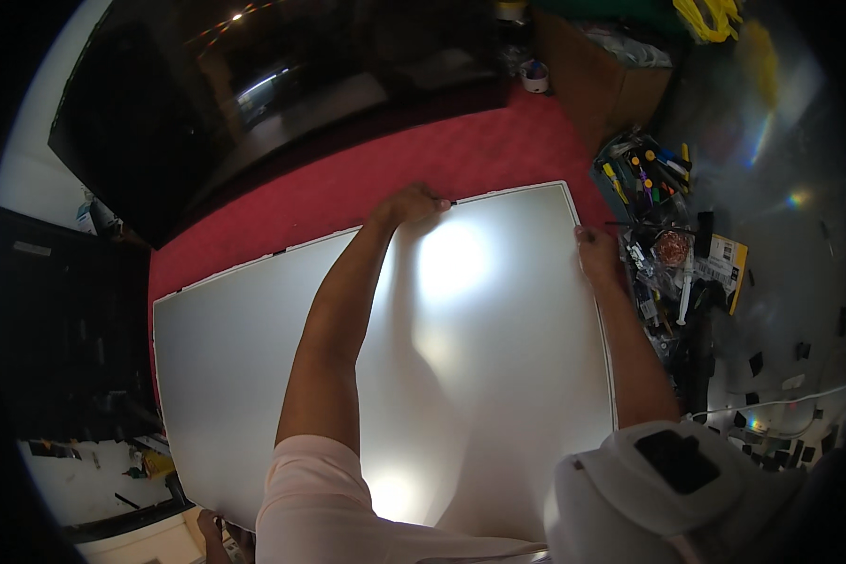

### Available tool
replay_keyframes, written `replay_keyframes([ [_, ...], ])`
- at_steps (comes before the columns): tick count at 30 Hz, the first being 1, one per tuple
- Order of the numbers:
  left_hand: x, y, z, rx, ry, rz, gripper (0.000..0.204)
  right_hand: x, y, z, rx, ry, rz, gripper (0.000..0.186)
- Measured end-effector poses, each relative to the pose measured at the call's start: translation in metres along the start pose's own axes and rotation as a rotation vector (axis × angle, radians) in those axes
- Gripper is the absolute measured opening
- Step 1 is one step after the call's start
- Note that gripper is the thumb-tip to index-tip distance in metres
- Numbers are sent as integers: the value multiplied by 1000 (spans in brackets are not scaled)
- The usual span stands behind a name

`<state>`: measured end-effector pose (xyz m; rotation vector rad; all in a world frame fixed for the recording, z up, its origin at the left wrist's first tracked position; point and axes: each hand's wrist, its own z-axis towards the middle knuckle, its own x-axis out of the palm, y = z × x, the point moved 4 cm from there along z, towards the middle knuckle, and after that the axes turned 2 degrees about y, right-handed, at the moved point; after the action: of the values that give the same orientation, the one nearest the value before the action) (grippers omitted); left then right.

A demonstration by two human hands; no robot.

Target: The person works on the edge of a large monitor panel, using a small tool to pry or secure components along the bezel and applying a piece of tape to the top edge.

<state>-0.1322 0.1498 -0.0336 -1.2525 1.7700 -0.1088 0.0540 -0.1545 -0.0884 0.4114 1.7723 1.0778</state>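
Observation:
A large, glossy white-grey rectangular panel [498,376] with a thin pale rim lies in front of me and reflects bright light. My left arm reaches across it, and my left hand [414,205] is closed at the far edge, fingers curled over the rim beside a small dark tab. At the right edge, just below the far right corner, my right hand [597,254] is closed around the rim with its fingers bent. The undersides of both grips are hidden. Another person's hand [211,534] shows by the panel's near left corner.
Red cloth [479,155] lies under the panel. A big dark screen [282,103] stands behind it. To the right are a tool bin [644,174], bagged parts [663,268], a yellow-edged packet [724,268] and a cardboard box [620,80]. Dark scraps [790,451] litter the floor near a white cable [771,404].

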Motion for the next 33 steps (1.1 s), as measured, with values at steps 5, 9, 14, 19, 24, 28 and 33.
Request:
replay_keyframes([
  [5,0,19,-1,115,14,-150,42,3,3,-2,30,29,17,32],
  [9,5,14,9,98,35,8,38,-2,6,-2,50,18,12,32],
  [14,7,22,11,151,41,-95,35,6,-5,3,43,47,70,32],
  [19,4,18,8,124,90,-48,42,5,-1,1,33,36,67,31],
  [24,11,3,19,100,19,37,45,0,-22,5,157,56,203,30],
  [28,12,-8,-1,53,-22,-27,50,11,-10,6,69,73,104,33],
  [33,17,-27,10,29,-73,18,49,5,-23,15,251,96,381,37],
])
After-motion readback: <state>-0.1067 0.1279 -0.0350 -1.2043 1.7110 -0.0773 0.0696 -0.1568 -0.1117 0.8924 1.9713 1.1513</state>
